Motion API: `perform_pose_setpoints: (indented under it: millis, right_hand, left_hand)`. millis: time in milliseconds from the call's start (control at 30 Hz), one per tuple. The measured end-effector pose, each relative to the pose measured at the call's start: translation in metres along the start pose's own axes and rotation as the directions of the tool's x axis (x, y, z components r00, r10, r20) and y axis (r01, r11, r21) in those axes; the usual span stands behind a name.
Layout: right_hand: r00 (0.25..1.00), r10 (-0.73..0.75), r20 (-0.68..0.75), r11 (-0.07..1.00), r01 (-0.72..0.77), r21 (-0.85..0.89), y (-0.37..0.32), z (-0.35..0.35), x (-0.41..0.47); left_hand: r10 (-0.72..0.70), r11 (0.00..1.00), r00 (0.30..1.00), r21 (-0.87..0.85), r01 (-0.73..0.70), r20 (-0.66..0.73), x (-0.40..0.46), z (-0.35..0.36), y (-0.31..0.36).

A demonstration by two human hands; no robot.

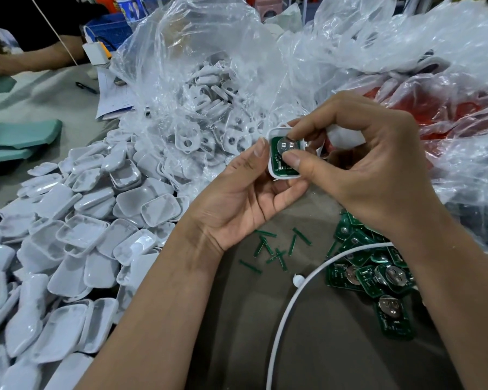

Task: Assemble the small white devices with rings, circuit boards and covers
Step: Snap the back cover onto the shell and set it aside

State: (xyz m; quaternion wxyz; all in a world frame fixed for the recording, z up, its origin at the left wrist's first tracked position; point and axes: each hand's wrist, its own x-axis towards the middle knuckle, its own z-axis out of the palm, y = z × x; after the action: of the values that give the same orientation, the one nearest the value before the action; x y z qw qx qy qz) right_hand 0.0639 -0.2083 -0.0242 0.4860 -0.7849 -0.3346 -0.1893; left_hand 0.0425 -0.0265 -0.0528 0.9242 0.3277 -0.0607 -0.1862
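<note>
My left hand (245, 198) cups a small white device shell (271, 167) from below, its thumb on the shell's left edge. A green circuit board (282, 153) with a round silver battery holder lies inside the shell. My right hand (358, 164) comes from the right and pinches the board, thumb on its lower part and forefinger on its top edge. A heap of white covers (96, 226) lies at the left. More green circuit boards (378, 277) lie in a pile under my right wrist.
A clear plastic bag (209, 88) of white shells with holes stands behind my hands. At the right is a bag of red parts (434, 108). Green board offcuts (276, 249) and a white cable (299, 282) lie on the grey table. Another person's arm (26, 57) rests at far left.
</note>
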Motion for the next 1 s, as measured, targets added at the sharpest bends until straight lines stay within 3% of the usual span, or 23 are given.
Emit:
perform_pose_setpoints:
  millis: [767,900,1000]
  right_hand:
    - [0.998,0.056,0.021,0.998,-0.057,0.026,-0.0015,-0.0021,0.0005]
    - [0.998,0.040,-0.047,0.995,-0.036,0.095,-0.0023,-0.0033,0.0004]
    - [0.978,0.175,-0.111,0.946,-0.136,0.295,0.0061,-0.0050,0.0014]
  left_hand:
    - [-0.009,1.000,1.000,0.002,0.009,0.010,0.0019,-0.0027,-0.0018]
    - [-0.013,0.999,1.000,-0.032,0.014,0.027,0.0026,-0.0038,-0.0012]
    - [-0.005,0.999,0.998,-0.044,0.008,0.061,0.0027,-0.0038,0.0004]
